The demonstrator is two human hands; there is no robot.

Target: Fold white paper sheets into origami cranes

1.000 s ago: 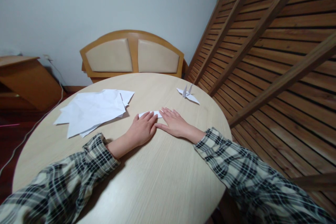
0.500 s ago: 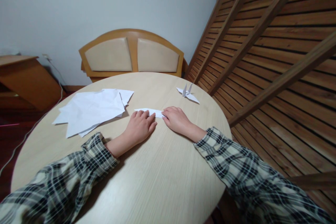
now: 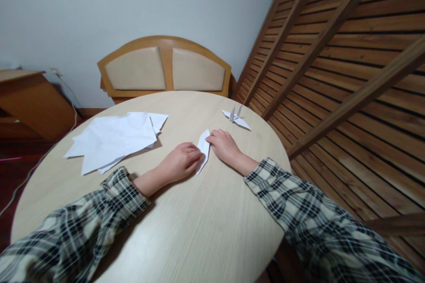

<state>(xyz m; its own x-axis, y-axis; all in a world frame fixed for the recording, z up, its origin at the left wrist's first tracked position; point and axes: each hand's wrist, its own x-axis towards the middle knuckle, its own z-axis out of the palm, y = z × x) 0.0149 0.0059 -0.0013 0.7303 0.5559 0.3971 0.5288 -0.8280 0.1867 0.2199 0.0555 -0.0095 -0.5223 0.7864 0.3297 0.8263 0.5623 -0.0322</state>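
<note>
Between my hands a narrow piece of folded white paper (image 3: 203,145) stands at a slant over the round table, its pointed ends up and down in the view. My left hand (image 3: 182,160) pinches its lower left side, fingers closed together. On the upper right edge, my right hand (image 3: 224,145) grips the paper between thumb and curled fingers. A finished white paper crane (image 3: 236,118) sits behind my right hand, wings spread. To the left of my left hand lies a loose pile of creased white paper sheets (image 3: 114,137).
The round pale wooden table (image 3: 186,230) reaches to a wooden headboard (image 3: 168,70) with beige panels at the wall. A slatted wooden frame (image 3: 332,75) leans along the right side. A brown cabinet (image 3: 33,106) and a cable (image 3: 29,174) are at left.
The folded paper has turned from lying crosswise to pointing away from me. My left hand has gone from resting flat on it to pinching its side; my right hand keeps its hold.
</note>
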